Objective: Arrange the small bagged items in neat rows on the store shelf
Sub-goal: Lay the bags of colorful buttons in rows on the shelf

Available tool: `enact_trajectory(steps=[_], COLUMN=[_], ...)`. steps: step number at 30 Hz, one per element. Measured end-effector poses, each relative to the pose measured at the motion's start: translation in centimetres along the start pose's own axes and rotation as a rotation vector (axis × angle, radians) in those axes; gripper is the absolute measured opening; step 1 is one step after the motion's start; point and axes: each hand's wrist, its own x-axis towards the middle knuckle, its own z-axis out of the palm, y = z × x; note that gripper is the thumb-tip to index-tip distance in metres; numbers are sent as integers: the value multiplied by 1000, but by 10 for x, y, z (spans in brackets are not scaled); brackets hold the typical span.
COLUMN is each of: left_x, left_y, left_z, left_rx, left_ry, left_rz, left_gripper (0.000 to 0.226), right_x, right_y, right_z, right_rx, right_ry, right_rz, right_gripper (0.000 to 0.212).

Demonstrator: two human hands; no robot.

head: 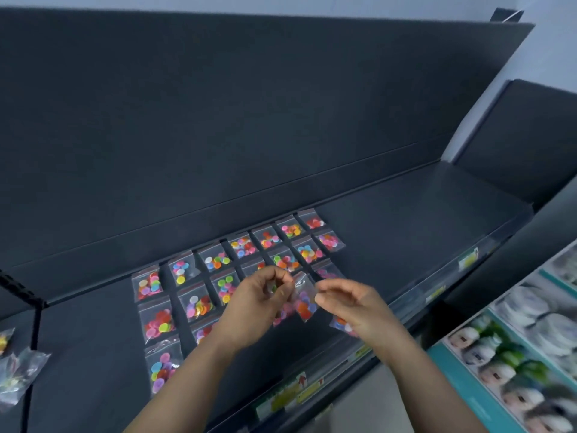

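Small clear zip bags of coloured discs (pixel 159 321) lie in several rows on the dark shelf (pixel 406 220). My left hand (pixel 259 307) hovers over the rows and pinches the top of one small bag (pixel 304 304), which hangs upright between my two hands. A bit of green shows inside the left hand's curled fingers. My right hand (pixel 352 304) sits just right of that bag, fingers loosely curled, thumb tip at the bag's edge; a firm grip does not show. Another bag (pixel 340 324) lies partly hidden under the right hand.
Loose bags (pixel 18 375) lie piled on the neighbouring shelf section at far left. A clear price-label strip (pixel 299 389) runs along the shelf's front edge. Packaged goods (pixel 515 370) fill a rack at lower right. The shelf's right half is bare dark surface.
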Motion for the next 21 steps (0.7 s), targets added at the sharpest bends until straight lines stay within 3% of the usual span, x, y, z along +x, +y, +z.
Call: enact_trajectory(steps=[4,8,12,17,19,21], left_x=[19,35,45,58,61,63], left_y=[-1,-8,-17,-24,-25,-28], left_z=[12,30,62,100,111,119], left_rx=[36,57,387,639,694,775], left_ry=[1,118,163,201,244,265], left_rz=[-3,-61,35,84,41,2], left_gripper=[9,6,23,31,32,33], right_x=[17,37,70,114,127,131], right_y=[5,14,30,47,54,57], right_z=[-15,-47,-87,-107,-109,-114], right_rx=[-54,-51,-79,-214,-384,-640], right_ry=[-2,95,247,154,113,141], right_rz=[-12,-37,-58,-54,-77,-158], right_gripper=[4,6,10,9,3,20])
